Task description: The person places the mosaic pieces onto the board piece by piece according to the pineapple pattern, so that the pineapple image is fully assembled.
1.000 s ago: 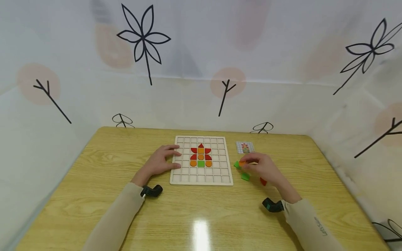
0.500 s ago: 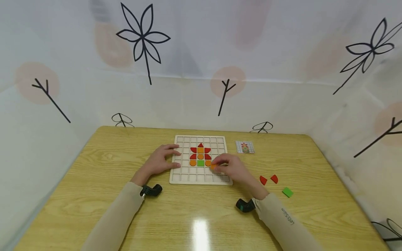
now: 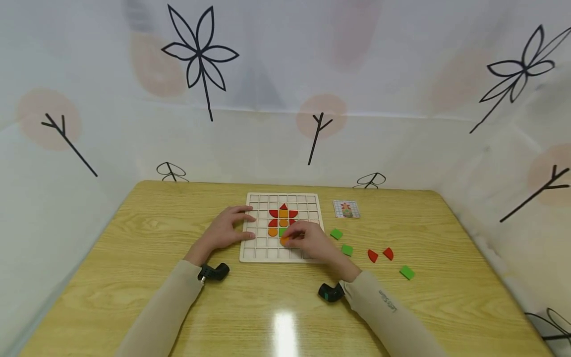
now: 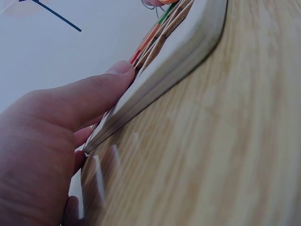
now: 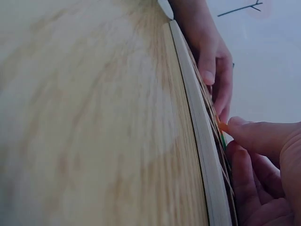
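Observation:
My right hand (image 3: 311,241) pinches an orange disc (image 3: 283,241) between thumb and fingertips, over the row just below the green square in the white gridded board (image 3: 263,261). In the right wrist view the orange disc (image 5: 223,126) is tilted at the grid's surface. On the board, red, orange and green tiles form a figure topped by a red triangle (image 3: 284,207); my right hand hides its lower right part. My left hand (image 3: 225,230) rests on the board's left edge, fingers spread, and its thumb (image 4: 120,70) lies on the rim in the left wrist view.
A small picture card (image 3: 346,209) lies right of the board's top. Loose green tiles (image 3: 336,234) sit beside the board, with two red quarter-circle tiles (image 3: 388,254) and another green square (image 3: 407,272) farther right. A patterned cloth (image 3: 250,144) hangs behind the wooden table (image 3: 250,307).
My right hand has carried the orange disc leftward from among the loose tiles, across the board's right side, to its lower middle. The left hand stays on the board's edge.

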`<action>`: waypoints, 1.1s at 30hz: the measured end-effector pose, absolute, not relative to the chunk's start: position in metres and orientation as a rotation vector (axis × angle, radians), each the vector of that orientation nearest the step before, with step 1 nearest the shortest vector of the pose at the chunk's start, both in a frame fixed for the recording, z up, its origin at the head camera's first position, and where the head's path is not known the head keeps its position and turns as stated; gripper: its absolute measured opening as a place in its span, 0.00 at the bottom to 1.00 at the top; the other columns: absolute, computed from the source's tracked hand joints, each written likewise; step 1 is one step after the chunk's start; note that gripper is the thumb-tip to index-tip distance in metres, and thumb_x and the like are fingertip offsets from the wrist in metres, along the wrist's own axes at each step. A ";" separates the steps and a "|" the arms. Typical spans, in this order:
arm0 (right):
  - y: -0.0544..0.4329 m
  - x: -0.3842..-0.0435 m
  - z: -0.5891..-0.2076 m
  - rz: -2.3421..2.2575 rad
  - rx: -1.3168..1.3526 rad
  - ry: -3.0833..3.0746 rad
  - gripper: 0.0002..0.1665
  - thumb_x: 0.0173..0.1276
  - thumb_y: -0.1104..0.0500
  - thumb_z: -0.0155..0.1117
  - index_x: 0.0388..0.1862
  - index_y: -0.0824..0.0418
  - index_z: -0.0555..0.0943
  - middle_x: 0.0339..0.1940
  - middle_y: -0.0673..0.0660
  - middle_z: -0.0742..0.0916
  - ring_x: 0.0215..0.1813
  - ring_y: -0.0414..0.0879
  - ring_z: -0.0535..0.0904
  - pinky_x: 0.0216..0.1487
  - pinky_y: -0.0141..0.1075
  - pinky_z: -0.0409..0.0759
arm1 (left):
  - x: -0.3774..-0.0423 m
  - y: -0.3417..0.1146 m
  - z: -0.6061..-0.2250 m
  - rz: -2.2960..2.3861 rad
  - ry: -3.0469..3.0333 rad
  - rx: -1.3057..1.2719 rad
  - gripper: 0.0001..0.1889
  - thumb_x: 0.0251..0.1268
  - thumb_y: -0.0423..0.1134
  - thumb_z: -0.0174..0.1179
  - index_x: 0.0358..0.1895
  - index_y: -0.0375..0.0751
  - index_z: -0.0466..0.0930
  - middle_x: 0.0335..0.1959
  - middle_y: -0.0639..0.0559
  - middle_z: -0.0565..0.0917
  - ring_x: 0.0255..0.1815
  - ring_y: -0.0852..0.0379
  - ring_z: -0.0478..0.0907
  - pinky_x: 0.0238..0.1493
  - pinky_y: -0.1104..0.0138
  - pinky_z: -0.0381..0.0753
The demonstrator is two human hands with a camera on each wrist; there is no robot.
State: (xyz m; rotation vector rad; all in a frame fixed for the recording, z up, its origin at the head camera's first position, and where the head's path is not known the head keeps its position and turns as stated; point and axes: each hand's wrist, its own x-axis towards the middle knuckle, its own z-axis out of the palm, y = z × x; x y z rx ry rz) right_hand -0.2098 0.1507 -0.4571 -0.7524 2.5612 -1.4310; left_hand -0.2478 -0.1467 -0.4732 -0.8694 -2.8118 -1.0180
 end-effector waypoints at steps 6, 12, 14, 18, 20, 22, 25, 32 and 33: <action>0.150 -0.209 -0.459 -1.411 -0.803 2.568 0.08 0.62 0.65 0.74 0.40 0.56 0.88 0.34 0.49 0.84 0.36 0.43 0.78 0.37 0.33 0.79 | -0.248 -0.146 -0.474 -1.030 -2.807 -0.863 0.23 0.58 0.54 0.72 0.55 0.48 0.86 0.72 0.50 0.70 0.72 0.44 0.62 0.69 0.45 0.61; 0.150 -0.207 -0.459 -1.358 -0.826 2.598 0.08 0.63 0.65 0.74 0.40 0.55 0.88 0.33 0.47 0.83 0.33 0.42 0.76 0.34 0.32 0.76 | -0.248 -0.146 -0.475 -1.028 -2.812 -0.850 0.24 0.58 0.55 0.72 0.55 0.49 0.86 0.72 0.51 0.70 0.73 0.44 0.62 0.70 0.45 0.61; 0.151 -0.207 -0.459 -1.349 -0.833 2.603 0.08 0.63 0.65 0.73 0.39 0.55 0.88 0.34 0.47 0.83 0.33 0.41 0.76 0.34 0.32 0.76 | -0.248 -0.146 -0.475 -1.029 -2.811 -0.851 0.24 0.58 0.55 0.72 0.55 0.49 0.86 0.72 0.51 0.70 0.73 0.44 0.62 0.69 0.45 0.61; 0.150 -0.206 -0.459 -1.341 -0.845 2.611 0.07 0.62 0.65 0.73 0.38 0.55 0.89 0.41 0.49 0.85 0.34 0.42 0.76 0.34 0.32 0.76 | -0.247 -0.146 -0.474 -1.028 -2.808 -0.855 0.24 0.58 0.55 0.72 0.55 0.49 0.86 0.72 0.51 0.70 0.73 0.44 0.62 0.69 0.45 0.61; 0.150 -0.206 -0.459 -1.338 -0.845 2.611 0.07 0.63 0.65 0.73 0.38 0.55 0.89 0.44 0.49 0.85 0.35 0.41 0.77 0.34 0.32 0.76 | -0.247 -0.146 -0.475 -1.029 -2.804 -0.858 0.24 0.58 0.55 0.72 0.55 0.49 0.86 0.71 0.51 0.70 0.73 0.44 0.62 0.69 0.45 0.61; 0.150 -0.206 -0.458 -1.331 -0.839 2.611 0.07 0.63 0.65 0.73 0.38 0.55 0.89 0.46 0.50 0.85 0.36 0.41 0.77 0.34 0.32 0.76 | -0.247 -0.146 -0.475 -1.035 -2.800 -0.860 0.23 0.58 0.55 0.72 0.54 0.49 0.86 0.71 0.51 0.71 0.73 0.44 0.62 0.69 0.45 0.61; 0.150 -0.205 -0.458 -1.321 -0.834 2.611 0.06 0.63 0.64 0.73 0.38 0.55 0.89 0.47 0.50 0.84 0.37 0.41 0.77 0.34 0.32 0.76 | -0.247 -0.146 -0.475 -1.038 -2.798 -0.858 0.23 0.57 0.54 0.72 0.54 0.49 0.86 0.71 0.51 0.71 0.73 0.44 0.62 0.69 0.45 0.61; 0.152 -0.207 -0.459 -1.337 -0.829 2.601 0.06 0.63 0.63 0.73 0.39 0.54 0.89 0.47 0.50 0.86 0.38 0.42 0.78 0.35 0.32 0.75 | -0.248 -0.146 -0.475 -1.027 -2.806 -0.853 0.23 0.57 0.55 0.72 0.54 0.49 0.86 0.71 0.52 0.71 0.73 0.44 0.62 0.69 0.45 0.61; 0.152 -0.208 -0.459 -1.343 -0.826 2.597 0.07 0.63 0.63 0.73 0.39 0.54 0.89 0.47 0.50 0.86 0.38 0.42 0.78 0.35 0.32 0.75 | -0.248 -0.146 -0.475 -1.026 -2.804 -0.856 0.23 0.57 0.55 0.72 0.54 0.49 0.86 0.71 0.51 0.71 0.73 0.44 0.62 0.69 0.45 0.61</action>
